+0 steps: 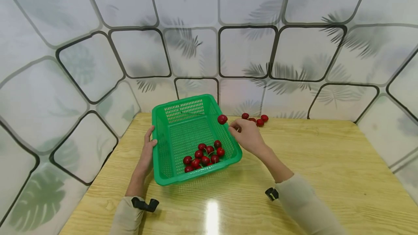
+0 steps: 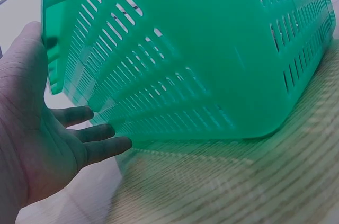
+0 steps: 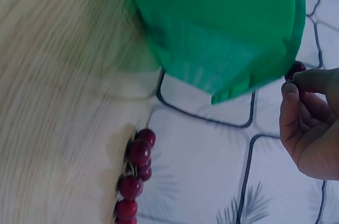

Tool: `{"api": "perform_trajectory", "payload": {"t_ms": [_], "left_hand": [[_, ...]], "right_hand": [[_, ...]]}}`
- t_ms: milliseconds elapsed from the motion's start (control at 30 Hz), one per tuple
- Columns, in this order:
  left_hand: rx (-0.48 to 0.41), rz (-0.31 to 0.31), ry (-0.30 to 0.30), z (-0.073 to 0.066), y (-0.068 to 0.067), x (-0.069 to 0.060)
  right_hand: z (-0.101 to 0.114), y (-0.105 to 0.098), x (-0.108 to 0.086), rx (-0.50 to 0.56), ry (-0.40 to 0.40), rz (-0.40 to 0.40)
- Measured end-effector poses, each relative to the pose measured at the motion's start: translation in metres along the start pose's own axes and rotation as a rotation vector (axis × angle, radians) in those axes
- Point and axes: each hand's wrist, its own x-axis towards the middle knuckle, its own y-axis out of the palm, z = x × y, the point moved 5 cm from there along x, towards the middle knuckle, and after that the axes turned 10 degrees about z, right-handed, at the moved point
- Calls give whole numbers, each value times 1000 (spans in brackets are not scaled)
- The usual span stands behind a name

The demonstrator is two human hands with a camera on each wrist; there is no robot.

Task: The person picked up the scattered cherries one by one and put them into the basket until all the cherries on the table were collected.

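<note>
A green basket [image 1: 196, 173] stands on the table with several dark red cherries [image 1: 205, 160] gathered at its near end. My left hand [image 1: 146, 155] grips its left rim, thumb over the edge; in the left wrist view the other fingers of that hand [image 2: 53, 139] extend along the basket's outer wall [image 2: 212, 49]. Above the right rim, my right hand [image 1: 249, 136] pinches a single cherry [image 1: 222, 119], apparently by its stem. The right wrist view shows this cherry [image 3: 297, 68] at the thumb and fingertip of the right hand [image 3: 312, 128], beside the basket [image 3: 222, 33].
Several more cherries [image 1: 259, 122] lie on the wooden table [image 1: 326, 162] near its back edge, right of the basket, partly behind my right hand. A patterned wall covering [image 1: 248, 53] rises behind the table. Black bands [image 1: 145, 204] are on both wrists.
</note>
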Motion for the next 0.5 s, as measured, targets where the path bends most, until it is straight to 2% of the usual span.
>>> {"api": "perform_trajectory", "payload": {"t_ms": [200, 367, 500], "left_hand": [[-1, 2, -3, 0, 1, 0], [23, 3, 2, 0, 0, 0], [8, 8, 8, 0, 0, 0]], "right_hand": [[23, 33, 7, -117, -65, 124], [37, 64, 13, -162, -42, 289], [41, 86, 17, -176, -22, 417]]}}
